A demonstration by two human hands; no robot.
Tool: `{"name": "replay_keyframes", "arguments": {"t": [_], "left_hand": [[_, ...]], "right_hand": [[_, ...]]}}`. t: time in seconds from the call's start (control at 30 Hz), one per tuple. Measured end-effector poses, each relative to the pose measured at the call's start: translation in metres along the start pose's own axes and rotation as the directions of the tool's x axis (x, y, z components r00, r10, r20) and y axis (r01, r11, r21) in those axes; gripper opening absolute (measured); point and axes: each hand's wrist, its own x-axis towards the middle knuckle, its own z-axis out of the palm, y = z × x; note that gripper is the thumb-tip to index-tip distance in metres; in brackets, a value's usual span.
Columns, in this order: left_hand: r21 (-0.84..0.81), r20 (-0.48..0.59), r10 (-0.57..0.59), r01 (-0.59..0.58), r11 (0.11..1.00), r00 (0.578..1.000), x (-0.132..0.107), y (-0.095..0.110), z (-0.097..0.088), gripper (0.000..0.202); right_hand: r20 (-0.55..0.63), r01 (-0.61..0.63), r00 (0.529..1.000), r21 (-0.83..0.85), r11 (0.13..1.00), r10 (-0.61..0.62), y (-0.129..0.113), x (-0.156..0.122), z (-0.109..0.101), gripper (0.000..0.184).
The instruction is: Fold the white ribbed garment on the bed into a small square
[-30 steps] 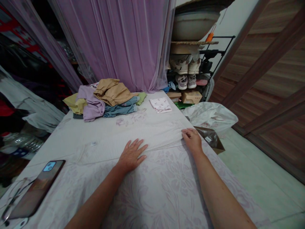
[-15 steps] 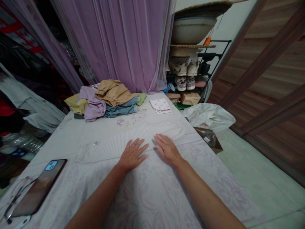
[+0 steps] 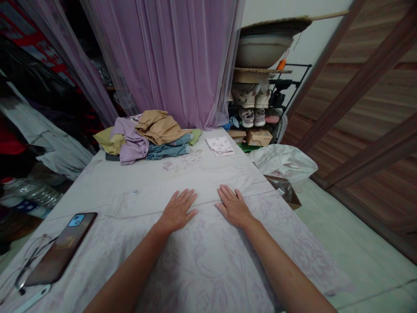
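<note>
We are looking through one head-worn camera, above the near side of the flowered cloth (image 3: 208, 261), facing forward and down. We are viewing the left hand (image 3: 177, 211) and right hand (image 3: 234, 207) from close by, with the purple curtain (image 3: 176, 65) hanging at the far side and wooden panels (image 3: 365, 108) slanting at right.

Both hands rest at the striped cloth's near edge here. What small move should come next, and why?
Probably a light outward slide of the right hand along the striped cloth: its right end looks slightly rumpled, and that hand is open, palm down. The left hand could steady the cloth, lying flat at its near edge.
</note>
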Motion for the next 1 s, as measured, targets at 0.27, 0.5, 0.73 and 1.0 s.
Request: {"name": "replay_keyframes", "arguments": {"t": [0.27,0.5,0.73,1.0], "left_hand": [[0.053,-0.089,-0.118,0.123,0.991,0.989,-0.007,0.004,0.001,0.056],[0.078,-0.052,-0.230,0.233,0.969,0.972,-0.034,-0.020,-0.006,0.058],[0.129,-0.024,-0.377,0.377,0.917,0.926,-0.076,-0.062,-0.020,0.057],[0.088,-0.105,-0.476,0.485,0.870,0.873,-0.116,-0.099,-0.027,0.054]], "right_hand": [[-0.052,0.243,0.969,0.067,0.968,-0.240,-0.056,0.011,0.010,0.060],[0.002,0.084,0.996,0.003,0.996,-0.084,-0.030,0.010,0.009,0.062],[-0.076,0.067,0.995,-0.036,0.997,-0.069,-0.012,0.010,0.026,0.063],[-0.130,0.083,0.987,-0.060,0.995,-0.091,-0.007,0.011,0.036,0.062]]}}
